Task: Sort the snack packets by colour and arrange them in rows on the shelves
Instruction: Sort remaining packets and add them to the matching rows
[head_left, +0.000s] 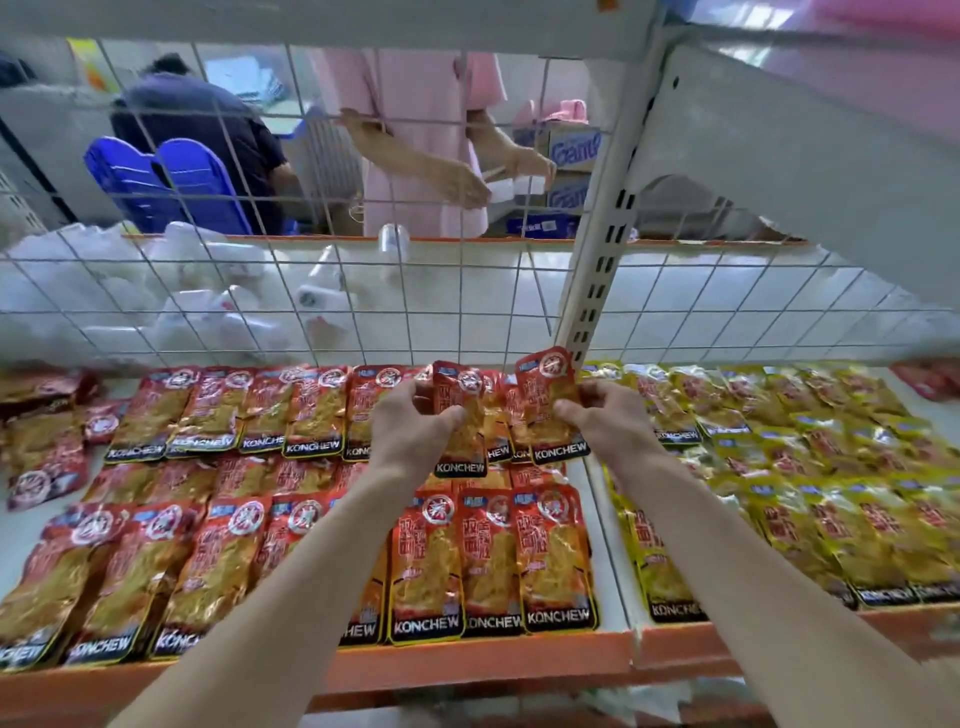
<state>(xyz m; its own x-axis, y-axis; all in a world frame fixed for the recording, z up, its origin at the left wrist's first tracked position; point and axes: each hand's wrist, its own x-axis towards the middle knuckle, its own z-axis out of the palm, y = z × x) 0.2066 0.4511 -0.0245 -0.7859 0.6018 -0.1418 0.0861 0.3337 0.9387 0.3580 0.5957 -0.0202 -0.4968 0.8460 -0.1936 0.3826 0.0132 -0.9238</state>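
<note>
The left hand (415, 428) pinches a red packet (466, 447), the right hand (605, 415) a second packet (543, 395). They look light, bendy and slippery; best held by the edges.

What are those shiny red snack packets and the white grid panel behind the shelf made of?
The red snack packets look like glossy plastic film, perhaps foil-lined: they crinkle and throw bright glints. The white grid panel looks like thin metal wire with a white coating, though plastic cannot be ruled out.

Glossy foil-plastic red snack packets (322, 410), shiny yellow packets (810, 499), white-painted metal wire grid (363, 291), smooth orange shelf edge (467, 660)
</note>
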